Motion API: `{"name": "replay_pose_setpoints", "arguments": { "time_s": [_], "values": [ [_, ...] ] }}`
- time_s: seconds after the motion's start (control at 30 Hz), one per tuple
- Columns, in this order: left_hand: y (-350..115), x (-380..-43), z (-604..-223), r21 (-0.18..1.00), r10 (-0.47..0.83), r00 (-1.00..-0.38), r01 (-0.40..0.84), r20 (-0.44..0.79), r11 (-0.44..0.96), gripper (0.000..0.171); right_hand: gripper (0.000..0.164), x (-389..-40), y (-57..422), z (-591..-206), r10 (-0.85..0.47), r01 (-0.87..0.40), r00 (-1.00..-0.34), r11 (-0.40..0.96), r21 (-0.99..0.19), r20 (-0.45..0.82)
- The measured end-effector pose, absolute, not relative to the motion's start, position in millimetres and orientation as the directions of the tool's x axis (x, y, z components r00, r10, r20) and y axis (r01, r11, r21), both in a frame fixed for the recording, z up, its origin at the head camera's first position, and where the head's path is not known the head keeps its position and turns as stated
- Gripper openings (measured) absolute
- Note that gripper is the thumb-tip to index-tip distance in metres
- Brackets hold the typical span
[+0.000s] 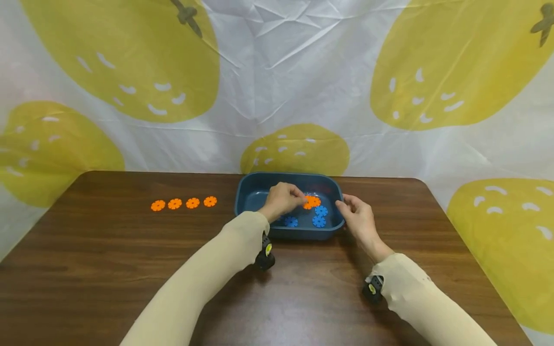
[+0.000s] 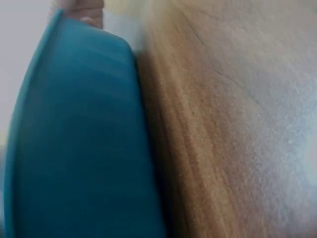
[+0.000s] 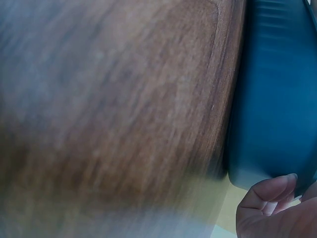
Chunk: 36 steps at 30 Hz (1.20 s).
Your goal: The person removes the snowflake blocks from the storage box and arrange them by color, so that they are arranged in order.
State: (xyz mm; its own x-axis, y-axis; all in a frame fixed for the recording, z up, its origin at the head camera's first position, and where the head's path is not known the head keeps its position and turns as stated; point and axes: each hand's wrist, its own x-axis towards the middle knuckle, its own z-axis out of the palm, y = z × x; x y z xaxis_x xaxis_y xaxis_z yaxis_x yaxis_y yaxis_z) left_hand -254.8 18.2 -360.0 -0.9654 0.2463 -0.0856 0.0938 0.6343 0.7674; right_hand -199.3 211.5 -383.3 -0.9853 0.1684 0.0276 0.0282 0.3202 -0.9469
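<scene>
Blue tub (image 1: 246,192) near the far edge of the brown table (image 1: 108,269), slightly right of centre, rim raised all round, back wall close to the strawberry-print cloth (image 1: 277,86). Broad bare wood toward the near edge and out to the left; less room on the right, where the table corner rounds off. Four orange discs (image 1: 183,203) in a row left of the tub, well apart from it.

Left hand (image 1: 283,199) over the tub's near rim and down inside, wrist bent, knuckles up, fingers curled at an orange disc (image 1: 312,202) on the tub floor; fingertips on or just at the disc, pinch not certain from the head view. Left wrist view: only the tub's outer wall (image 2: 74,148) and wood, blurred.

Right hand (image 1: 359,218) outside the tub at its right end, fingers loosely bent, fingertips at the rim; contact not plainly shown. Right wrist view: fingertips (image 3: 270,191) just beside the tub's corner (image 3: 277,99), nothing enclosed.

Orange disc: flat, toothed round the edge like a gear. Three blue discs (image 1: 320,216) of the same form nearby on the tub floor, one partly hidden behind the left wrist.
</scene>
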Motion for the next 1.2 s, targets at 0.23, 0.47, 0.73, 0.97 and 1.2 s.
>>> {"name": "replay_pose_setpoints", "arguments": {
  "time_s": [0.23, 0.47, 0.73, 0.97, 1.2],
  "values": [
    [3, -253, -348, 0.821, 0.241, -0.966, 0.063, -0.093, 0.568, 0.015, 0.040, -198, 211, -383, 0.169, 0.031, -0.985, 0.308, -0.951, 0.023],
    [-23, -252, -333, 0.870, 0.239, -0.963, 0.012, -0.123, 0.493, 0.022, 0.038, -199, 210, -383, 0.170, 0.023, -0.985, 0.314, -0.949, 0.033],
    [-62, -254, -319, 0.910, 0.191, -0.971, -0.054, -0.143, 0.410, 0.027, 0.035, -202, 210, -384, 0.173, 0.009, -0.984, 0.310, -0.951, 0.046],
    [-105, -257, -319, 0.900, 0.128, -0.980, -0.082, -0.150, 0.428, 0.035, 0.036, -203, 212, -384, 0.172, 0.018, -0.984, 0.318, -0.948, 0.040],
    [-158, -256, -320, 0.867, 0.059, -0.982, -0.128, -0.178, 0.482, 0.045, 0.038, -202, 211, -383, 0.173, 0.020, -0.984, 0.312, -0.950, 0.037]
  ]
}}
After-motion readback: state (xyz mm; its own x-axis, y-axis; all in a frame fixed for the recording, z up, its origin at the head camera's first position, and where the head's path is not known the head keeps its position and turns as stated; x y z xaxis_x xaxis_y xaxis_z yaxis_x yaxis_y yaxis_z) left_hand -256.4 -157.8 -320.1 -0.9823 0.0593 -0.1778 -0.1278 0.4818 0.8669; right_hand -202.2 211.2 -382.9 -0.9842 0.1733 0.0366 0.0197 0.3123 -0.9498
